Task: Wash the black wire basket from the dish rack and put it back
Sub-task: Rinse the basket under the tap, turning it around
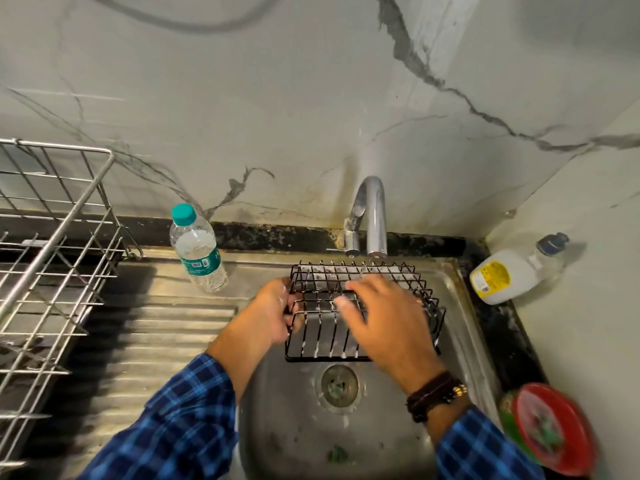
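Observation:
The black wire basket (pixel 320 332) is held over the steel sink (pixel 460 344), just below the spout of the chrome tap (pixel 372 216). Water runs onto its far edge, and white suds cling to its wires. My left hand (pixel 273 311) grips the basket's left side, fingers curled round the wires. Across the top of the basket lies my right hand (pixel 384 318) with its fingers spread and straight, slightly blurred. The silver wire dish rack (pixel 52 258) stands on the drainboard at the left.
A clear water bottle (pixel 197 251) with a teal cap stands on the sink's back left rim. A white soap bottle (pixel 509 271) lies on the counter at right. A red round container (pixel 550 427) sits at the near right. The drain (pixel 339 384) lies below the basket.

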Action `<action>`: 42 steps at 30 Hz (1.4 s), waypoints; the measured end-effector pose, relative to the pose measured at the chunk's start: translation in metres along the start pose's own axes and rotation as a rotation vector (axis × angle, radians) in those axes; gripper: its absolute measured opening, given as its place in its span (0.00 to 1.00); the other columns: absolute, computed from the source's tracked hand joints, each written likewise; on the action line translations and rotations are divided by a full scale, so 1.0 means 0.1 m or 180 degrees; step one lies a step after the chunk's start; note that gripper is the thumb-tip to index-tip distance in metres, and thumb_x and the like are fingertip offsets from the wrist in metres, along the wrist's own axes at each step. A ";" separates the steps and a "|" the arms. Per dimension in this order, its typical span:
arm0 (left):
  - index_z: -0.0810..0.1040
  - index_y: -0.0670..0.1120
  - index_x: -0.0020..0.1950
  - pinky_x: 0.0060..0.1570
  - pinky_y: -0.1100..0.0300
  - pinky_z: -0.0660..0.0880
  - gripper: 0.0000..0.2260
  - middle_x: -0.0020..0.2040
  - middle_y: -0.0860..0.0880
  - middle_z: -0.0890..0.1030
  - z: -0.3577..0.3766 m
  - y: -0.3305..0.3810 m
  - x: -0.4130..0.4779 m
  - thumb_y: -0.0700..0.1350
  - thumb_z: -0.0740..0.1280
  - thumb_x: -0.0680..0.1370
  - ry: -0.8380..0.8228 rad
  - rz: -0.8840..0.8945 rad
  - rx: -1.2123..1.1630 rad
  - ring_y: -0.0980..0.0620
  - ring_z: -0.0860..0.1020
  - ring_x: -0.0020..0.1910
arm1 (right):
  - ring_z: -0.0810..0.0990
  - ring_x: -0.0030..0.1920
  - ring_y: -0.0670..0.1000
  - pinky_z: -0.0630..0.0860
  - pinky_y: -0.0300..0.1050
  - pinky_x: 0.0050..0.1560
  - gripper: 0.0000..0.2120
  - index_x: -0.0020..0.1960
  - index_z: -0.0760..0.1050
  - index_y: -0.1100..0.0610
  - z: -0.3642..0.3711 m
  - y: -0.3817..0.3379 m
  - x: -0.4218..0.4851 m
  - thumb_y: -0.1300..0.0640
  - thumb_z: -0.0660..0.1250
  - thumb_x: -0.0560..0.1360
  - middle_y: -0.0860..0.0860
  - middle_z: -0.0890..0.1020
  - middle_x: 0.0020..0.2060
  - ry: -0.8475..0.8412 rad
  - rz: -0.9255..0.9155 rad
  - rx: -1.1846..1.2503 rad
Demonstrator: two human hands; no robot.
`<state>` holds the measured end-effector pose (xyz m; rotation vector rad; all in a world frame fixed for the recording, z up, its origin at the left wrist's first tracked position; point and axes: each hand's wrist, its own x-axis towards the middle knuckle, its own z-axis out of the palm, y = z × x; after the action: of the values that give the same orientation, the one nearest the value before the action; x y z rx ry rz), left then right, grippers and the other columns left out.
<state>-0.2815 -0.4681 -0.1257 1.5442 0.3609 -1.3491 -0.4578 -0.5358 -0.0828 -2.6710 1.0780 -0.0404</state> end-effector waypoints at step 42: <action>0.81 0.48 0.47 0.26 0.64 0.62 0.23 0.26 0.52 0.71 0.28 -0.36 -0.28 0.60 0.52 0.85 -0.0182 0.1138 0.0520 0.55 0.67 0.24 | 0.67 0.70 0.50 0.66 0.54 0.71 0.23 0.75 0.66 0.48 0.34 -0.16 -0.12 0.45 0.51 0.82 0.47 0.70 0.70 0.0356 -0.0219 0.0329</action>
<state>-0.3338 -0.4647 -0.1145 1.6096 -0.0634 -1.1585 -0.4517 -0.5091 -0.1107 -2.6383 0.9871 -0.2545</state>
